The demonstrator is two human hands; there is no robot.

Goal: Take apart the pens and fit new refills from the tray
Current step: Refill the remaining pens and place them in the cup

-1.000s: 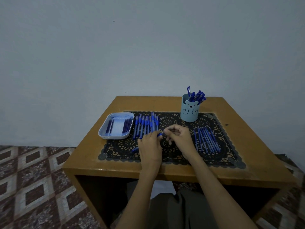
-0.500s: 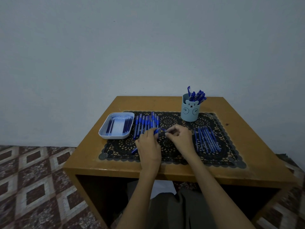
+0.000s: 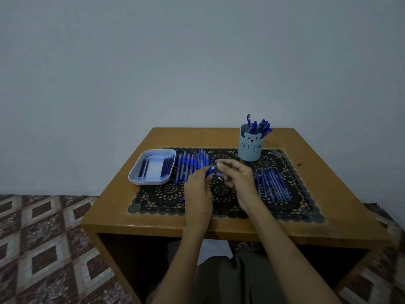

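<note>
My left hand grips a blue pen over the middle of the black lace mat, its tip end pointing up and right. My right hand pinches the thin refill tip that sticks out of that pen, and a small clear piece shows under its fingers. A white tray with blue refills sits at the mat's left end. A row of blue pens lies beside the tray.
A light blue bear cup full of pens stands at the back right. Several thin blue refills lie in a row on the right of the mat. The wooden table ends close to my body; tiled floor surrounds it.
Both hands rose slightly and the pen tilted up. My right hand has drawn back from the pen's end, and the thin refill tip now shows between the hands.
</note>
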